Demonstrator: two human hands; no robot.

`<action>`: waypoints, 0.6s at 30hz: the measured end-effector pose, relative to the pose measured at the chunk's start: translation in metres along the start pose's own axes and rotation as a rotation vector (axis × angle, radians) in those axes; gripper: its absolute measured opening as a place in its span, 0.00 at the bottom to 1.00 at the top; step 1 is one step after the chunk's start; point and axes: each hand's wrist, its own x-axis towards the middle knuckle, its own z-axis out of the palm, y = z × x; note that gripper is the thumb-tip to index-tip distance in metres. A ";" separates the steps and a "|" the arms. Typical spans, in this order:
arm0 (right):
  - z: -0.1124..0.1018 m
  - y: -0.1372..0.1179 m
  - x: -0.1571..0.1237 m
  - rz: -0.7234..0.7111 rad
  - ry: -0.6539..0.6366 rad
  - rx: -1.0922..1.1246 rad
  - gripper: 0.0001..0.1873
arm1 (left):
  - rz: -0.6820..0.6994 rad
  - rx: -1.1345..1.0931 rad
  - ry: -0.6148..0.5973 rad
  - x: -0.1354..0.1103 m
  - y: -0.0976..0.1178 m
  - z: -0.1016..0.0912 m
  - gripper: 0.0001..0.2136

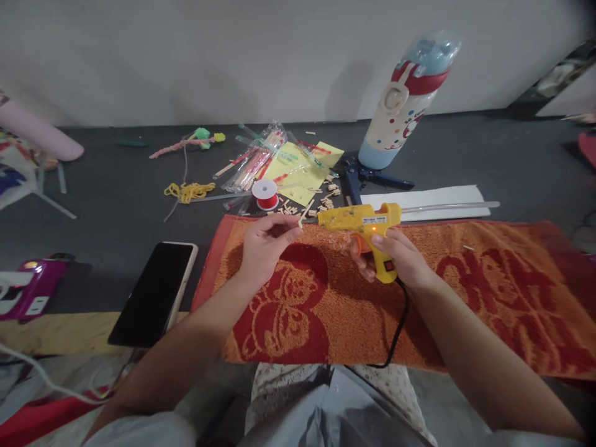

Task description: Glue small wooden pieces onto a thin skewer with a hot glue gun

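Note:
My right hand [395,251] is wrapped round the handle of a yellow hot glue gun [358,217], fingers at its orange trigger. A small orange light glows on its side, and a clear glue stick [447,206] sticks out of its back. My left hand [270,239] pinches a short thin wooden stick [305,213] between thumb and fingertips. The gun's nozzle points left at this stick, a small gap away; whether glue is on the stick I cannot tell. Beneath both hands lies an orange and red towel [354,310].
Behind the towel are cut stick pieces [328,198], a red thread spool [266,197], yellow paper [298,171], bagged sticks [261,161], blue pliers [354,180] and a tall bottle [400,105]. Yellow yarn [190,192] and a phone [153,295] lie left. The gun's black cord [398,329] crosses the towel.

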 end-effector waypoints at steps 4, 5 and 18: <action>0.000 0.000 0.000 0.019 0.002 0.000 0.20 | 0.013 -0.016 -0.003 0.001 0.000 0.000 0.09; 0.000 0.000 0.000 0.024 0.004 -0.002 0.20 | 0.013 -0.017 -0.002 0.001 0.000 0.000 0.09; 0.000 -0.001 0.000 0.041 0.017 -0.001 0.21 | 0.024 0.056 0.022 0.000 -0.001 -0.001 0.09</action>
